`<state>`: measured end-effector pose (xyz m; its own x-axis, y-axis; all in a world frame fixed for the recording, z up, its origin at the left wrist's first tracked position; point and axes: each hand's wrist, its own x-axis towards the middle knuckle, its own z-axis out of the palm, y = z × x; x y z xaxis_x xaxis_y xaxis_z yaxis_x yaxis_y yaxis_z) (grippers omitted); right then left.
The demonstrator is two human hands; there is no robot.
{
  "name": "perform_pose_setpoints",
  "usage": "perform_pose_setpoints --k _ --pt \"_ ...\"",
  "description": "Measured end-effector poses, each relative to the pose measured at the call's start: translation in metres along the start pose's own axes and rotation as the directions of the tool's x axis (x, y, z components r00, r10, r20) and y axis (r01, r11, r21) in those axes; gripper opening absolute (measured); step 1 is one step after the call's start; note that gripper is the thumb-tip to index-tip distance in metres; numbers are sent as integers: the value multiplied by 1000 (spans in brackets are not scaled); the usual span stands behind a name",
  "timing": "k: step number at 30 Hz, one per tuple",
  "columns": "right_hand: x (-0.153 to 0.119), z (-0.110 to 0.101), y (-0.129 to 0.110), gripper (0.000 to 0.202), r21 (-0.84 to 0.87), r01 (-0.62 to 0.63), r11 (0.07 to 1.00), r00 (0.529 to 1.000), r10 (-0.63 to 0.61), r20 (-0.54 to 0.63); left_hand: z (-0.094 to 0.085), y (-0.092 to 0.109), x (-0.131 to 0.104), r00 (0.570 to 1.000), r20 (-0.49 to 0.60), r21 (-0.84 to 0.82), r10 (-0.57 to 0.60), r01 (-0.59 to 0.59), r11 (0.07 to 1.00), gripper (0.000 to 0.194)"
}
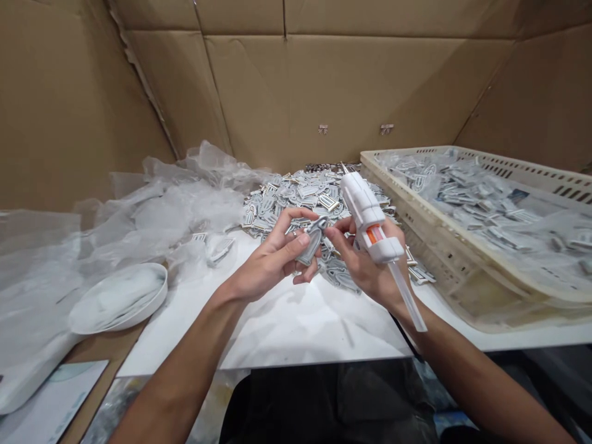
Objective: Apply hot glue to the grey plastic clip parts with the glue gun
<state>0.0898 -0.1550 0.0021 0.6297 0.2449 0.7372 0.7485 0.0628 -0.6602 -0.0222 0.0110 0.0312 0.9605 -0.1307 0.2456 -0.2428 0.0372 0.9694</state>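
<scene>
In the middle of the view my left hand (282, 250) pinches a small grey arch-shaped piece (312, 243) between thumb and fingers. My right hand (370, 265) is closed around a white glue gun (363, 200), whose metal tip points up and away from me. A clear glue stick (407, 296) sticks out of its rear end. The right thumb and fingertips reach to the upper end of the grey piece and seem to touch it. Behind both hands lies a loose pile of similar grey pieces (308, 191), partly hidden by the hands and the glue gun.
At the right stands a cream plastic crate (416, 222) with more grey pieces and plastic bags inside. Crumpled clear bags (152, 197) cover the left side. A white dish (157, 296) sits near the front left. Cardboard walls (333, 92) enclose the white table (296, 339).
</scene>
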Motion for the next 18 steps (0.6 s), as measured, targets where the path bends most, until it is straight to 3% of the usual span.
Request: perform_pose_setpoints --k 8,14,18 --pt "5 1 2 20 77 2 997 999 -5 38 -2 -2 2 998 4 -124 -56 56 991 30" --pt "7 1 -1 20 124 -31 992 997 21 80 -3 -2 1 1000 2 15 -9 9 1000 68" --pt "7 0 -3 17 126 -72 989 990 56 127 -3 -2 2 997 -70 82 10 -4 997 59"
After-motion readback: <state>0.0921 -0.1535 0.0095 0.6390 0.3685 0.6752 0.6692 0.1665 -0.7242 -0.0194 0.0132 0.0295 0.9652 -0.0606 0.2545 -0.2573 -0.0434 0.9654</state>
